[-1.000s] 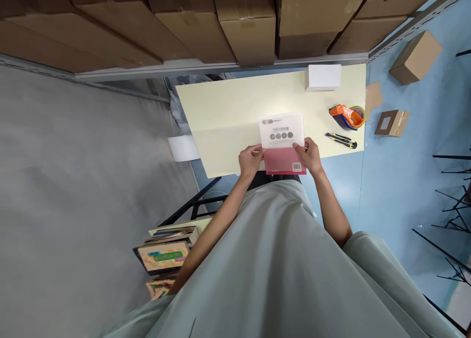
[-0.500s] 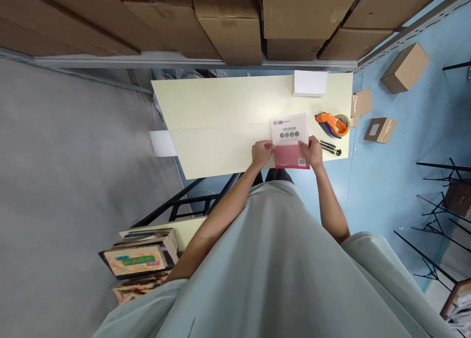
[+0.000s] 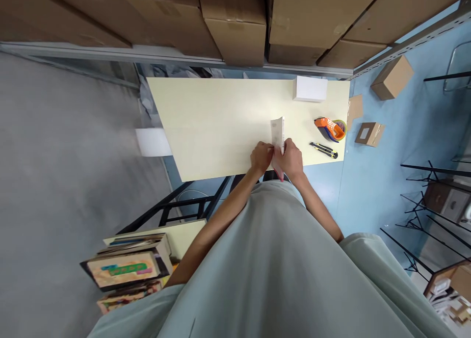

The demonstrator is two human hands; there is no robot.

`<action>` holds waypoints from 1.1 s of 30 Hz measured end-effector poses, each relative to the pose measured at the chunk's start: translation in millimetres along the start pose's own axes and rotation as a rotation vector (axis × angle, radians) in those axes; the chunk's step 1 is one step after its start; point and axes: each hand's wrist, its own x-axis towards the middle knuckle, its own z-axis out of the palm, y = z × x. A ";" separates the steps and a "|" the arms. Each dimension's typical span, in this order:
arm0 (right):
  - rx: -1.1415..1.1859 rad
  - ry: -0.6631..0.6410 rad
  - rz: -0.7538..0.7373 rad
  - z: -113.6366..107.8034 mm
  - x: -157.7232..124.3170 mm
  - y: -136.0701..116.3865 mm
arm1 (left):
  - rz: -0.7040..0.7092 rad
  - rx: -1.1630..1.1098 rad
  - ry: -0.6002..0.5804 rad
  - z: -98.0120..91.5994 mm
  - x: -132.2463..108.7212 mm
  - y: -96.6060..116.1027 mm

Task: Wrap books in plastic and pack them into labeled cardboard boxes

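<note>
A white and pink book (image 3: 277, 132) is tilted nearly on edge between my two hands, over the near edge of the pale table (image 3: 221, 127). My left hand (image 3: 262, 156) is closed on the book's left side. On the other side, my right hand (image 3: 290, 159) grips it with bent fingers. The fingertips are partly hidden. A yellow and black utility knife (image 3: 324, 150) lies right of my right hand. Beyond it sits an orange tape dispenser (image 3: 329, 128) with a roll of tape.
A white box (image 3: 310, 89) stands at the table's back edge. Cardboard boxes (image 3: 235, 39) line a shelf beyond it. At lower left, a stack of books (image 3: 125, 269) rests on another surface. Small cartons (image 3: 370, 133) lie on the blue floor to the right.
The book was facing up with its cover visible and has turned to nearly edge-on. My right hand has moved left, closer to my left hand.
</note>
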 end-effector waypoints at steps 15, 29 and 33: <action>0.101 -0.356 -0.135 102.2 17.4 -57.9 | -0.161 -0.672 0.213 -43.2 -26.1 -118.5; 0.344 -0.288 0.213 81.0 47.1 22.8 | -0.202 -0.213 0.490 -29.2 -10.3 -115.9; 0.399 -0.325 0.075 85.0 37.0 4.3 | -0.253 -0.260 0.472 -32.8 -8.2 -113.3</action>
